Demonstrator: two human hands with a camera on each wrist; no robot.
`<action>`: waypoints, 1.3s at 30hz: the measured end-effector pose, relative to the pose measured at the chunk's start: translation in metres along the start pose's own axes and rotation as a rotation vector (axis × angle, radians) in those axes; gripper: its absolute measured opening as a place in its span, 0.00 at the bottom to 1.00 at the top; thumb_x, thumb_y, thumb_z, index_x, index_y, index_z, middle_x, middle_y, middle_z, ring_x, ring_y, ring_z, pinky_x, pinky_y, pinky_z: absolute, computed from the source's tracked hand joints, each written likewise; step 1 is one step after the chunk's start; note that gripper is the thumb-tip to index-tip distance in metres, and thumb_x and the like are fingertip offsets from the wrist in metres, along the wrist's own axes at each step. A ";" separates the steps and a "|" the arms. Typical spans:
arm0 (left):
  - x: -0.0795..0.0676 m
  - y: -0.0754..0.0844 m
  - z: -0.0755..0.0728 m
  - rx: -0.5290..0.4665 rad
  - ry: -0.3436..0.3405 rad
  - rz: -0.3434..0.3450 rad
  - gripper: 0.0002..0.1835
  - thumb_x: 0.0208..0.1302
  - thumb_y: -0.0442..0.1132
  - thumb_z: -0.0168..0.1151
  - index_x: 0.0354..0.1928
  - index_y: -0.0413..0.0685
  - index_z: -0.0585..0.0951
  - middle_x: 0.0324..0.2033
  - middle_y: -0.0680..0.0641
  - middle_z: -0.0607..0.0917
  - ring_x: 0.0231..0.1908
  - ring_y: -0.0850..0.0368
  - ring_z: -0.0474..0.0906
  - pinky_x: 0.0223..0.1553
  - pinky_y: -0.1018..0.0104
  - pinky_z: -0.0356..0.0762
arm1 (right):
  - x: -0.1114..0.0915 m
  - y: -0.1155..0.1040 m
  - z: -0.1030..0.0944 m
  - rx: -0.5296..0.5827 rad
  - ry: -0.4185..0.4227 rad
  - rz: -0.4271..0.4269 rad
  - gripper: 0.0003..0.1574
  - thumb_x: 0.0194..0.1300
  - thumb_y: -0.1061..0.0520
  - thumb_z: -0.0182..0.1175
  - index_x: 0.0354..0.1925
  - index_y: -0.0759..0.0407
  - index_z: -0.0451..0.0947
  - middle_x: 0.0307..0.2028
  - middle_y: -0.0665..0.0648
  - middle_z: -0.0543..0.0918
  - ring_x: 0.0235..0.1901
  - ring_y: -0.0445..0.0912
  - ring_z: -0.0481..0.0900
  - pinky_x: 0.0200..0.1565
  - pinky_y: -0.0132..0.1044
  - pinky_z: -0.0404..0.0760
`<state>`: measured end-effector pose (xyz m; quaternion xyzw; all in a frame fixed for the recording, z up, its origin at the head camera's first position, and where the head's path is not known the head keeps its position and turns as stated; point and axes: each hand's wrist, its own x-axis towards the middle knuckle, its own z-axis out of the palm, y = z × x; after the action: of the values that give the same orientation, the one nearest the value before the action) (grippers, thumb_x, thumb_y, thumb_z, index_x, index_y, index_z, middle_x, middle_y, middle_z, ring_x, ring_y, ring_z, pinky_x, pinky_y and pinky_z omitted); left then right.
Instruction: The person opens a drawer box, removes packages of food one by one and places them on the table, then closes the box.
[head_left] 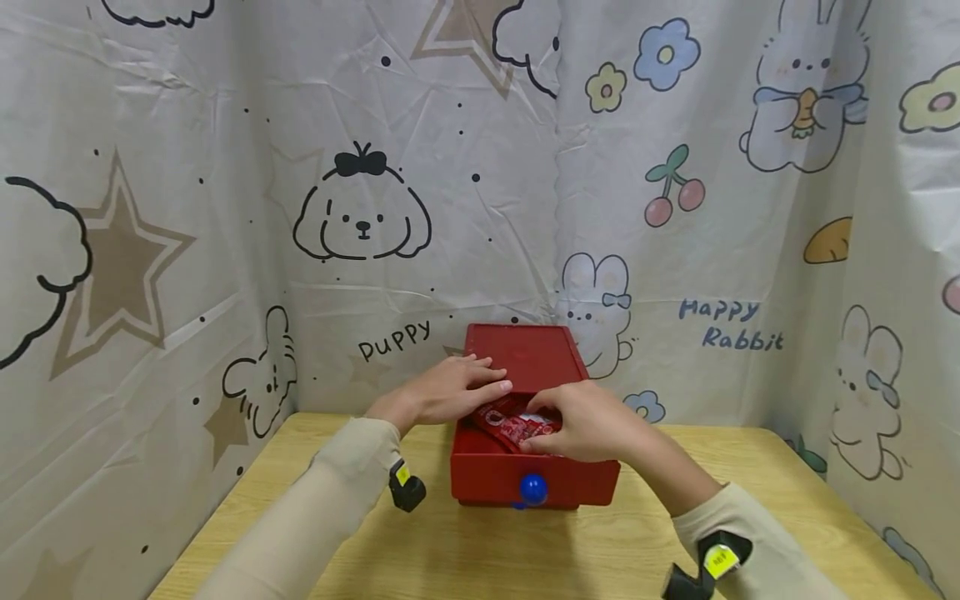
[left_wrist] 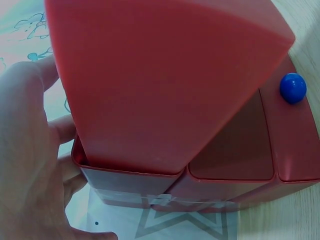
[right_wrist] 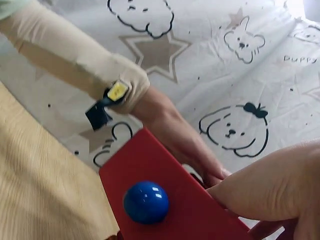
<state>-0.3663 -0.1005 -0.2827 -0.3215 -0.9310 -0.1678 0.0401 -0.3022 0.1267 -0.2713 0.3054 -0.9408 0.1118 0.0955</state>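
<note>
A red box [head_left: 521, 354] stands on the table with its front drawer [head_left: 487, 471] pulled out. Shiny red printed packets [head_left: 502, 421] lie in the drawer, and a blue knob [head_left: 533, 489] sits on its front. My left hand [head_left: 442, 390] rests at the box's left upper edge, fingers fairly straight; the left wrist view shows its fingers along a red wall [left_wrist: 160, 85]. Reaching into the drawer from the right, my right hand [head_left: 592, 421] has thumb and fingers curled about a packet. The drawer front [right_wrist: 175, 200] hides its fingertips in the right wrist view.
The light wooden table [head_left: 405, 542] runs along a printed cloth wall [head_left: 360, 317] behind and at both sides. The box's back is close to that cloth. Black wrist cameras [head_left: 407, 486] are strapped over both sleeves.
</note>
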 end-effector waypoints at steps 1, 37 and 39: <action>0.000 0.000 0.000 0.004 0.002 0.004 0.36 0.63 0.71 0.34 0.65 0.62 0.70 0.66 0.50 0.62 0.67 0.48 0.50 0.64 0.52 0.45 | 0.002 0.001 0.001 -0.005 -0.023 -0.005 0.30 0.49 0.36 0.68 0.45 0.51 0.83 0.39 0.48 0.83 0.39 0.44 0.78 0.41 0.41 0.75; 0.000 -0.001 0.004 0.056 0.006 -0.010 0.36 0.59 0.72 0.43 0.65 0.63 0.69 0.67 0.51 0.62 0.68 0.48 0.49 0.63 0.50 0.49 | 0.031 0.004 -0.001 -0.065 -0.370 -0.016 0.42 0.47 0.33 0.66 0.59 0.48 0.75 0.47 0.48 0.80 0.43 0.44 0.77 0.45 0.41 0.76; 0.000 -0.002 0.004 0.068 0.002 -0.018 0.37 0.58 0.73 0.43 0.65 0.65 0.69 0.67 0.51 0.62 0.68 0.49 0.49 0.63 0.50 0.49 | 0.032 0.004 -0.001 -0.043 -0.361 -0.010 0.41 0.47 0.33 0.66 0.58 0.47 0.76 0.47 0.48 0.80 0.42 0.44 0.77 0.44 0.41 0.76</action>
<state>-0.3676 -0.1005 -0.2872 -0.3112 -0.9391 -0.1368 0.0506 -0.3298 0.1128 -0.2635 0.3231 -0.9433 0.0347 -0.0681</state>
